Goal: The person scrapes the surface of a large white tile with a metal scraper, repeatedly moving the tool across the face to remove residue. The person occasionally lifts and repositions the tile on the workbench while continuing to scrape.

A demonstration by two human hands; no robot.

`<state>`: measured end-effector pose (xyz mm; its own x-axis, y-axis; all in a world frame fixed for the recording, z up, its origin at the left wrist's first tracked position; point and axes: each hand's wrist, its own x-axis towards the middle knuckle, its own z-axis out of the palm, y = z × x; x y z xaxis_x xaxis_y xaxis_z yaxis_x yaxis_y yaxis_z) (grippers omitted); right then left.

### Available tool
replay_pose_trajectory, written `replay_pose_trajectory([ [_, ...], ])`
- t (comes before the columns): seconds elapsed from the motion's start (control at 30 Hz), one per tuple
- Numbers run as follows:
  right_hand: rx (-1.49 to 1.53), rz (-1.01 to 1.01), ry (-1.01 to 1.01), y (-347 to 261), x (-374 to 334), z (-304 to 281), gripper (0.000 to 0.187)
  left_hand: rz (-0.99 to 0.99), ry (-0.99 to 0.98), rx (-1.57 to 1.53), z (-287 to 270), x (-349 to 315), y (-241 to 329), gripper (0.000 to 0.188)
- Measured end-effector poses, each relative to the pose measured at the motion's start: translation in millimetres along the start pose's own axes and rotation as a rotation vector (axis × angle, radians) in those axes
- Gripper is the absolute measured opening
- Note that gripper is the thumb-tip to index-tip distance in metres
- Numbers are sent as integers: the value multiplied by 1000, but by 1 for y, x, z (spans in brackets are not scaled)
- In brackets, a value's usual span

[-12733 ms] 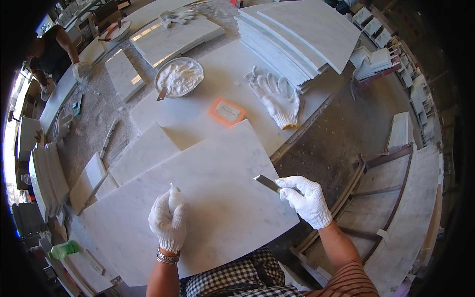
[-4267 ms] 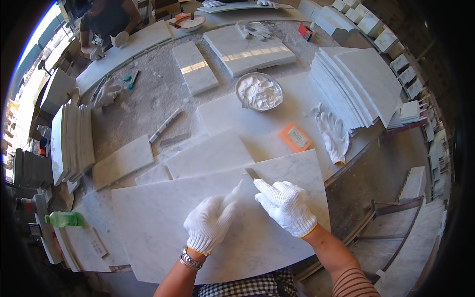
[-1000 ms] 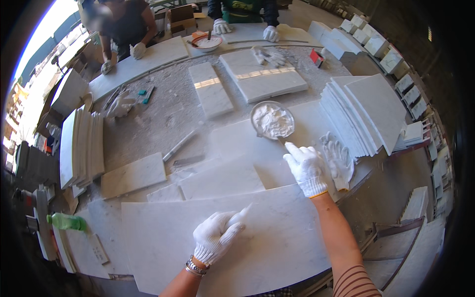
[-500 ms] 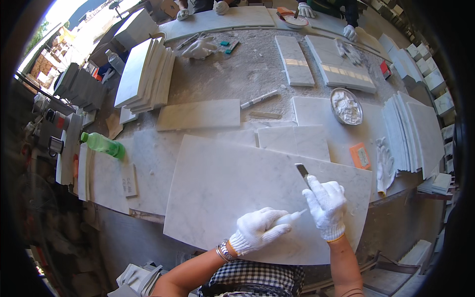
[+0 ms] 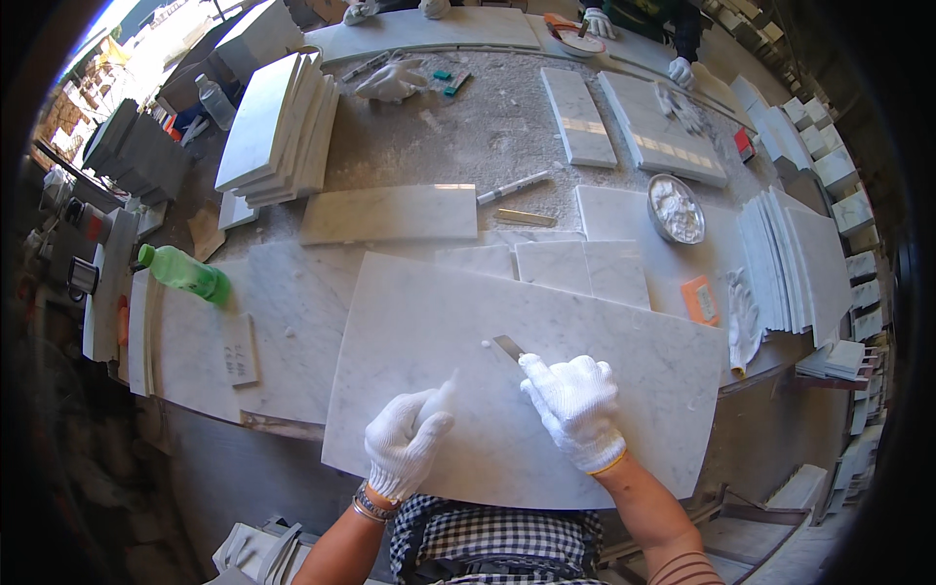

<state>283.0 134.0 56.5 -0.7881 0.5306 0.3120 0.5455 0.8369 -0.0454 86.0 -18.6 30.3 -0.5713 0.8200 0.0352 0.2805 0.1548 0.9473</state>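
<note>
In front of me a large white marble slab (image 5: 634,361) lies over other pieces. My right hand (image 5: 577,409), in a white knitted glove, is closed round a putty knife (image 5: 508,347), its metal blade angled to the far left, close above or on the slab. Just left of the blade tip is a small white dab (image 5: 486,343). My left hand (image 5: 402,444), gloved too, is closed on a small white squeeze bottle (image 5: 444,397) with a pointed nozzle tilted up and away. The glove hides most of that bottle.
A green bottle (image 5: 185,274) stands at left near stacked marble tiles (image 5: 263,127). On the right are a bowl of white paste (image 5: 676,210), an orange box (image 5: 699,299), a loose glove (image 5: 744,322) and upright slabs (image 5: 795,253). Other people's gloved hands (image 5: 598,21) rest across the table.
Both hands have moved left over the slab. My right hand has lowered the putty knife toward the surface, where a white dab now shows. The left hand's bottle now points more upward.
</note>
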Motion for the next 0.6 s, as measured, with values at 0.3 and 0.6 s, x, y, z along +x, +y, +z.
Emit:
replay_pose_trajectory([
  [0.3, 294, 73, -139, -6, 6, -7, 39, 29, -10, 107, 5, 8, 12, 25],
  [0.6, 291, 49, -114, -9, 8, -6, 37, -12, -4, 206, 10, 14, 17, 27],
])
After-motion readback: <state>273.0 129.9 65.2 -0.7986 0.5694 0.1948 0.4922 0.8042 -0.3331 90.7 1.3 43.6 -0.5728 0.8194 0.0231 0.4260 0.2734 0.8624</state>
